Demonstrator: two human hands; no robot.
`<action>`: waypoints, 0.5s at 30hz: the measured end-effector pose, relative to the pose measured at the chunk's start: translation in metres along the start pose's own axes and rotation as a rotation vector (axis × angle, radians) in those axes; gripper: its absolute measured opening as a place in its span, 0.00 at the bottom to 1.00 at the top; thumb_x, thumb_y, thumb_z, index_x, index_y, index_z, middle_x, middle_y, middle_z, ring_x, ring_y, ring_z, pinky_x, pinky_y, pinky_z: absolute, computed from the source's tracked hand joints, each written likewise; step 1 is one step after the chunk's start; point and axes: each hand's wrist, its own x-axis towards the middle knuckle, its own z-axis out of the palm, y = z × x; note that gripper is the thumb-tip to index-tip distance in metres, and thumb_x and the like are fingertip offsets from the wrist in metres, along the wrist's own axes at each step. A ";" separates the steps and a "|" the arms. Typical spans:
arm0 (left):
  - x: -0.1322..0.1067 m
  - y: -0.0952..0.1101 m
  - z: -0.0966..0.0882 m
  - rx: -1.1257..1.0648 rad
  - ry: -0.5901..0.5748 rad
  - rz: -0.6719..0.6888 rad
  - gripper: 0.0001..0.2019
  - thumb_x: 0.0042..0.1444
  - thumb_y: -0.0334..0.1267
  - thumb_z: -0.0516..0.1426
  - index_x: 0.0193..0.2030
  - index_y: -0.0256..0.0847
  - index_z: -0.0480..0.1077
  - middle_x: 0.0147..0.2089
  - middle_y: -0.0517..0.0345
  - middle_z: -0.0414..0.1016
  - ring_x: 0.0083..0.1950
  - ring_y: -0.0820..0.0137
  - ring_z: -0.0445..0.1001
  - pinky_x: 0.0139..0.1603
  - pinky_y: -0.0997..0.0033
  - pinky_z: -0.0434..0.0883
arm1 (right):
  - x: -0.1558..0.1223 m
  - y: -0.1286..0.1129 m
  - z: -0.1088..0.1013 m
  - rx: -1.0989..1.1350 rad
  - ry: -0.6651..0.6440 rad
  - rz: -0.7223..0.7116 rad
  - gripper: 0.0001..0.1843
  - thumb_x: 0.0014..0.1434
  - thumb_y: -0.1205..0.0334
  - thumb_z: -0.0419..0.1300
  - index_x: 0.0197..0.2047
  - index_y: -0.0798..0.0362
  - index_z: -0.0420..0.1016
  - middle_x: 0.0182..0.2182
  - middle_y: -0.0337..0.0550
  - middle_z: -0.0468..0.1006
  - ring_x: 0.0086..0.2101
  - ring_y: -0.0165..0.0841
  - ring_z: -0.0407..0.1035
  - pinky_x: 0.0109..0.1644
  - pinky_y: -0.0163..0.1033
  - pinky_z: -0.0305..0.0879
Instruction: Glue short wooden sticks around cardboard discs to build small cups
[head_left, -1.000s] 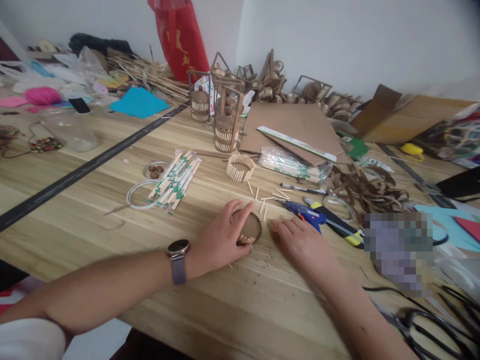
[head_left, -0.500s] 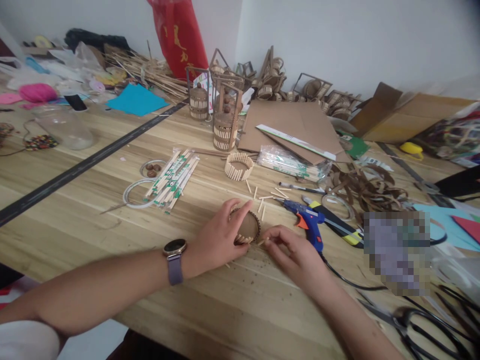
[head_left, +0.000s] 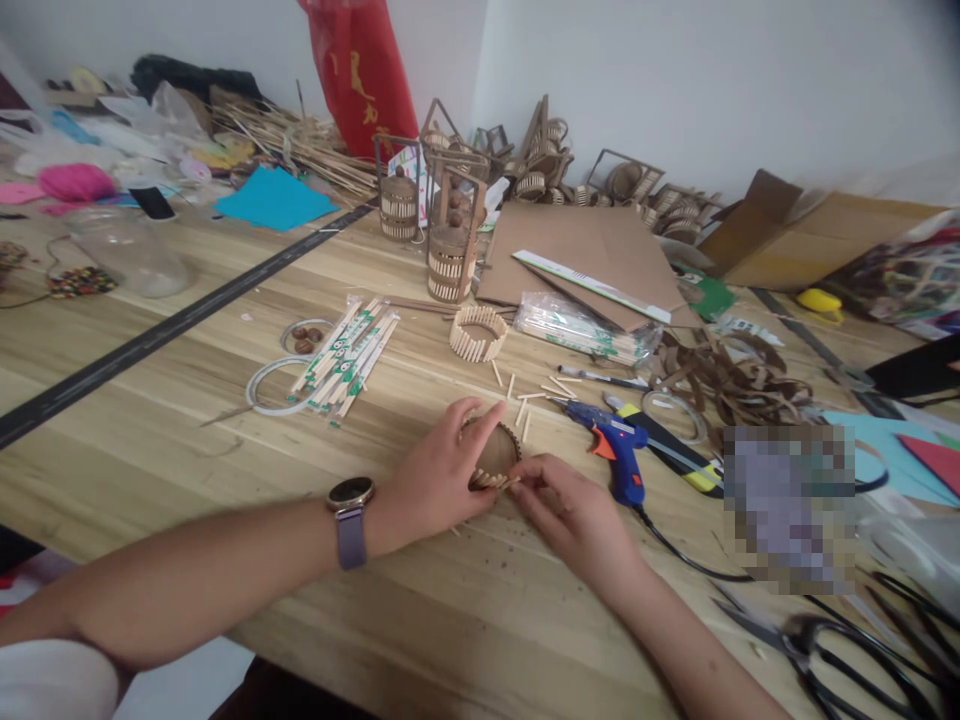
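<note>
A round brown cardboard piece [head_left: 498, 452] with a dark ridged rim lies on the table, short wooden sticks standing along its near edge. My left hand [head_left: 439, 462] is curled around its left side, thumb in front and fingers behind, gripping it. At the near right edge, my right hand [head_left: 568, 505] pinches a short wooden stick [head_left: 513, 481] against or very close to the rim. Beyond them sits a finished-looking ring of sticks [head_left: 478, 336]. Loose cut sticks [head_left: 525, 408] are scattered between the ring and a blue glue gun [head_left: 621, 450].
Wrapped chopsticks [head_left: 346, 358] and tape rolls [head_left: 274, 388] lie to the left. Large black scissors [head_left: 814, 640] and a glue gun cord are at the right. Small stick-sided baskets [head_left: 451, 262], cardboard [head_left: 585, 245] and an open box [head_left: 810, 240] stand farther back.
My right hand has moved slightly left, bringing its stick up to the cardboard piece's rim. My left hand keeps its hold in the same place.
</note>
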 end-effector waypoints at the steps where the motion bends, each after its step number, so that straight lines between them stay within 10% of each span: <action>1: 0.000 0.000 0.000 -0.004 0.000 0.000 0.43 0.52 0.33 0.63 0.69 0.45 0.43 0.65 0.38 0.54 0.67 0.49 0.59 0.61 0.44 0.66 | 0.000 0.000 0.001 -0.020 0.006 -0.018 0.05 0.62 0.67 0.54 0.38 0.50 0.71 0.29 0.40 0.77 0.29 0.32 0.73 0.33 0.34 0.69; 15: 0.003 0.000 0.000 -0.017 0.010 0.027 0.46 0.50 0.31 0.63 0.69 0.47 0.41 0.65 0.40 0.53 0.67 0.49 0.58 0.61 0.45 0.67 | 0.000 0.005 0.007 -0.079 0.038 -0.139 0.07 0.63 0.70 0.52 0.39 0.51 0.69 0.31 0.43 0.78 0.33 0.34 0.74 0.36 0.36 0.71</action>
